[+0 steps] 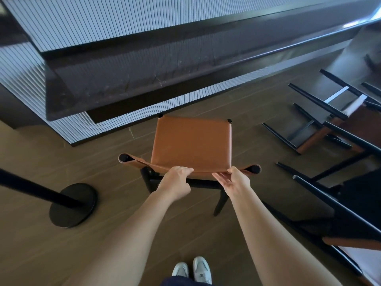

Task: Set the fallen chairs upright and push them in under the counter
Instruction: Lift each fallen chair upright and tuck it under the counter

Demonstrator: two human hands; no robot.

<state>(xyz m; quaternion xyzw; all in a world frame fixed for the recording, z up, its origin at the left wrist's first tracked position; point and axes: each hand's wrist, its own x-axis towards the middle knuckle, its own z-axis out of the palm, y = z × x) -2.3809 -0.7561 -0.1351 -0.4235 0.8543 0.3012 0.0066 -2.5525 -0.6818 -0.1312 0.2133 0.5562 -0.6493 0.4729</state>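
Observation:
A chair (191, 141) with a tan leather seat and black legs stands upright right in front of me, facing the dark counter (144, 79). My left hand (175, 180) grips the top of its leather backrest, fingers curled over the edge. My right hand (235, 180) holds the same backrest edge further right, thumb over the top and palm turned up. Two fallen chairs lie on the floor to the right: one further off (321, 124) and one nearer (346, 213), both with black legs pointing left.
A black post with a round base (72, 205) stands on the wooden floor at the left. The counter's ribbed white front panel (132, 118) is just beyond the chair. My feet in pale shoes (191, 269) are at the bottom.

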